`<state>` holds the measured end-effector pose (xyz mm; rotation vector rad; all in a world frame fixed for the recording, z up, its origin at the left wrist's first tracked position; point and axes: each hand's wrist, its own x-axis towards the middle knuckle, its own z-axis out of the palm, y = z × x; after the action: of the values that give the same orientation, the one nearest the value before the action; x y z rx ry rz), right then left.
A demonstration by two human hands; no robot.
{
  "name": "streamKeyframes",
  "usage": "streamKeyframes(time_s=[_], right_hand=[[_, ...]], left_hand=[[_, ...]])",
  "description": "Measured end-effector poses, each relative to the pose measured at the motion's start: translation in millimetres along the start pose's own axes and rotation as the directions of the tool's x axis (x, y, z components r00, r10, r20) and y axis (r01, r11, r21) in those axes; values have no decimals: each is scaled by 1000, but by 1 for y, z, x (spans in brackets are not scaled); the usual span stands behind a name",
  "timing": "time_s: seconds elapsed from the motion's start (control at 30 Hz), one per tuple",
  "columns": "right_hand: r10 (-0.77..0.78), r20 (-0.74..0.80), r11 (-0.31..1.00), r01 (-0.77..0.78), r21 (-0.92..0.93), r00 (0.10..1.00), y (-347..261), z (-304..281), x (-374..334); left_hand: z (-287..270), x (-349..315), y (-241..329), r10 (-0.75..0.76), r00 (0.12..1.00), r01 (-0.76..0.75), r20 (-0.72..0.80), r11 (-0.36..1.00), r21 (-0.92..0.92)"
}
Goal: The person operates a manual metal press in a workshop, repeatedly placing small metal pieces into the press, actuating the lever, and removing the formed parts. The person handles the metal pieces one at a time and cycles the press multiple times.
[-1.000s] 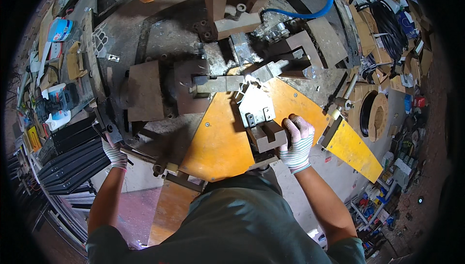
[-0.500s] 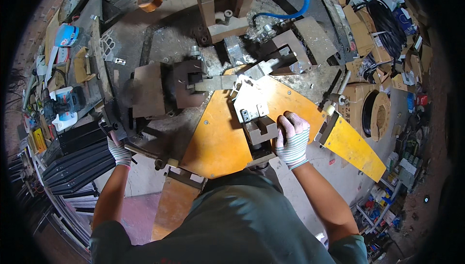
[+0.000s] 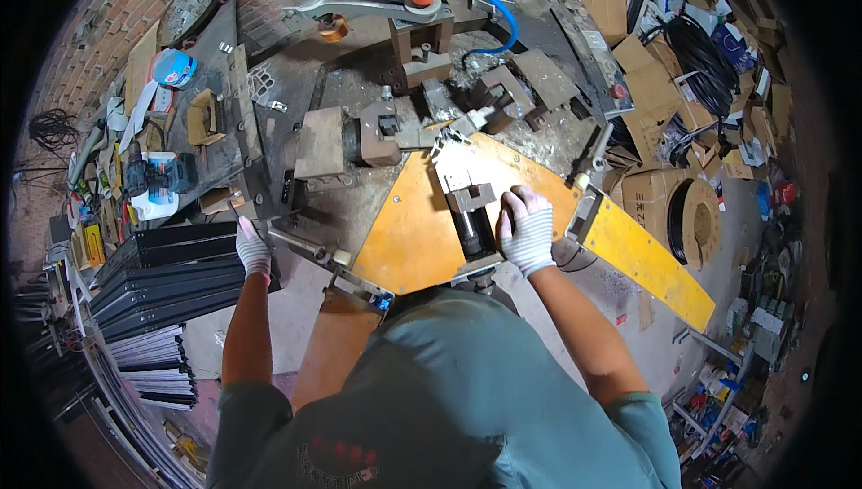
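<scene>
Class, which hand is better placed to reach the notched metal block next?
Probably the right hand: it is close beside the notched metal block; the left hand is farther off, near the stacked black bars.

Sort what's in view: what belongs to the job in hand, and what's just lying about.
Likely in use:
- orange wedge-shaped panel
- brown notched metal block
- bright white angular piece

Apparently lying about:
- blue-and-white round tub
- black coiled cable
</scene>
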<state>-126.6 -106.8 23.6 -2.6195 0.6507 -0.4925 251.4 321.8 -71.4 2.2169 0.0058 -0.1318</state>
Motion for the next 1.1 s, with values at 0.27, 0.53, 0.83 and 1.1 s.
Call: streamKeyframes(time_s=[0.27, 0.53, 0.83, 1.1], right_hand=[[-57, -90, 998, 56, -6, 994, -1, 1, -4], [-49, -90, 998, 46, -34, 995, 0, 2, -7], [-42, -88, 999, 40, -20, 995, 2, 3, -6], [-64, -89, 997, 61, -38, 994, 3, 5, -8]], left_hand=[[-14, -11, 5, -449, 872, 488, 195, 821, -295], [-29, -29, 47, -594, 774, 633, 220, 738, -235], [-101, 17, 115, -701, 612, 606, 366, 713, 352], [-105, 25, 106, -602, 634, 623, 486, 769, 139]])
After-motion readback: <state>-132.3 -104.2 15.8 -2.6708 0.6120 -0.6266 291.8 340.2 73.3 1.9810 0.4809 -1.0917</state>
